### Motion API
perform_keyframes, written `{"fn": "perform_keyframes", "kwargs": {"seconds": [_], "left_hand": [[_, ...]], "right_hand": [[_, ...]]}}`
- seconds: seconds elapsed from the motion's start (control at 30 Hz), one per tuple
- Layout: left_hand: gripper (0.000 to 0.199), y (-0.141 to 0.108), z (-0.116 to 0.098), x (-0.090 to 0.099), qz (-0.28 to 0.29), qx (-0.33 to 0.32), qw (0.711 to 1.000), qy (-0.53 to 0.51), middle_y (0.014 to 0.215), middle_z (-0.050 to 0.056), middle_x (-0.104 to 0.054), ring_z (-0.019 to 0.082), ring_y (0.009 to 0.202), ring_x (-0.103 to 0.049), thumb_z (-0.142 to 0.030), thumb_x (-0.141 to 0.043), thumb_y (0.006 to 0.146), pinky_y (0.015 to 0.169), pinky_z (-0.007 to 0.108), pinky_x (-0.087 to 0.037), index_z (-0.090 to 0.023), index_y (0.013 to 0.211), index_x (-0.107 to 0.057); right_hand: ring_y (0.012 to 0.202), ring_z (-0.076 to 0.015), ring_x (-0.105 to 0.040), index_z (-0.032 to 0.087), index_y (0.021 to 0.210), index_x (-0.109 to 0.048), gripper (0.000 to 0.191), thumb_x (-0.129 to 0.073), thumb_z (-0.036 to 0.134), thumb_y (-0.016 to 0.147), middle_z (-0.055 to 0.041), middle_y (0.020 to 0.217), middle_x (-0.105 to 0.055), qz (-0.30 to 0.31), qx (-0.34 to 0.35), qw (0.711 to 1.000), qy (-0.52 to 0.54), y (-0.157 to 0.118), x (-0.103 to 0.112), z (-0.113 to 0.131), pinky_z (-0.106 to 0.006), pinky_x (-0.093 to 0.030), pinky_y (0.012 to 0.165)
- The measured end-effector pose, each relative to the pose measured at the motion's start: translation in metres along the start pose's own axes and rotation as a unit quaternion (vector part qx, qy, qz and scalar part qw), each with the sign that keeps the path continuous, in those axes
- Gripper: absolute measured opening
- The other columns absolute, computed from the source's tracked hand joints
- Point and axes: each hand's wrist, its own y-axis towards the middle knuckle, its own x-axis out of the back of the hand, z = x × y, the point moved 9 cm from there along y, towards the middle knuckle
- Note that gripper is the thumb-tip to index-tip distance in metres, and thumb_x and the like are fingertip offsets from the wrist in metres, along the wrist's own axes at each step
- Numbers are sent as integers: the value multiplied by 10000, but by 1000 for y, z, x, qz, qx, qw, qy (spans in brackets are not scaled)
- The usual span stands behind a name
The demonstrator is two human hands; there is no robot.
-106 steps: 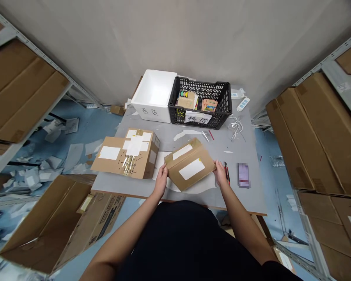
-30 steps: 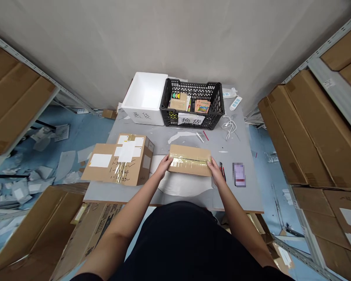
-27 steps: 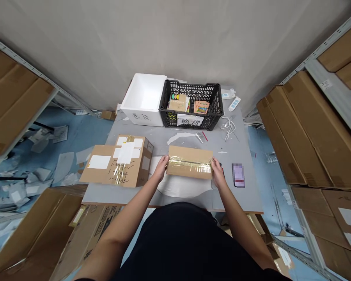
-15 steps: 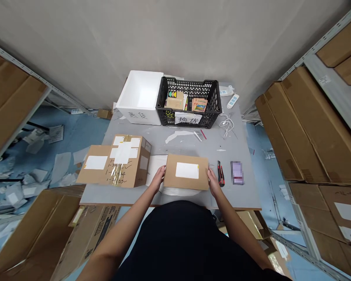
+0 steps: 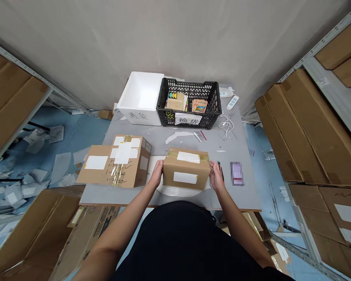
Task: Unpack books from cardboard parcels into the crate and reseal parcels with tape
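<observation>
A taped cardboard box (image 5: 170, 178) with white labels on its top and front side is tilted between my two hands, above white sheet material on the table. My left hand (image 5: 156, 174) presses against its left side, fingers together. On the opposite side my right hand (image 5: 216, 176) grips the right edge, fingers bent round the corner. A red and black utility knife (image 5: 221, 170) lies just beyond my right hand, partly covered by it. To the left stands a larger cardboard box (image 5: 139, 171) with handwriting, white labels and a flap spread out leftward.
At the back of the grey table (image 5: 236, 199) are a white foam box (image 5: 139, 115) and a black plastic crate (image 5: 190, 121) holding booklets. A phone (image 5: 237, 173), a white cable (image 5: 227, 125) and power strips (image 5: 233, 102) lie on the right. Shelves with cartons flank both sides.
The box between my hands has turned, so its taped, labelled top and another labelled side now show. My right hand has shifted slightly and covers part of the knife.
</observation>
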Motion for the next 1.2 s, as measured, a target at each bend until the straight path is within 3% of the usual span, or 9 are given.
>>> {"fn": "perform_keyframes", "kwargs": {"seconds": [0.2, 0.47, 0.7, 0.87, 1.03, 1.2], "left_hand": [[601, -19, 13, 11, 12, 29, 999, -36, 1357, 67, -568, 243, 1190, -559, -568, -598, 831, 875, 312, -472, -278, 1348, -496], [564, -24, -1, -5, 84, -20, 995, -41, 1454, 90, -507, 302, 1350, -436, -426, -579, 834, 1105, 405, -332, -186, 1343, -550], [585, -21, -5, -3, 56, -47, 997, 21, 1421, 97, -533, 277, 1347, -449, -337, -590, 795, 1124, 414, -335, -190, 1356, -509], [579, -25, 8, 3, 35, -25, 997, 58, 1433, 89, -524, 278, 1340, -456, -400, -584, 838, 1129, 416, -335, -208, 1376, -490], [609, -27, 14, 0, 30, -25, 997, 67, 1457, 88, -499, 268, 1347, -452, -437, -591, 854, 1127, 403, -341, -217, 1405, -454], [600, -33, 19, 3, -14, -23, 993, 116, 1447, 98, -505, 263, 1333, -467, -446, -596, 865, 1134, 409, -328, -209, 1398, -458]], "right_hand": [[1346, -236, -470, 328, 1291, -574, 553, -649, 549, 790, -17, 1444, -525, 2, -11, 1000, 17, -18, -1, -16, -376, -419, 1078], [1368, -254, -442, 284, 1416, -483, 721, -700, 463, 751, -34, 1493, -470, 21, -38, 998, 42, -24, -2, -19, -383, -400, 1097], [1369, -246, -444, 311, 1411, -485, 690, -679, 470, 768, -27, 1496, -465, 35, -6, 999, -11, -16, -7, -17, -393, -441, 1065], [1381, -245, -428, 267, 1431, -460, 736, -669, 529, 776, -49, 1499, -463, 35, 10, 998, -46, -12, -10, -20, -400, -405, 1102], [1358, -248, -461, 309, 1471, -406, 754, -645, 541, 794, -21, 1482, -485, 65, 6, 995, -72, -15, -19, -20, -412, -432, 1083], [1374, -239, -441, 328, 1484, -380, 746, -645, 511, 811, 1, 1484, -482, 62, 5, 996, -62, -20, -19, -26, -418, -383, 1123]]}}
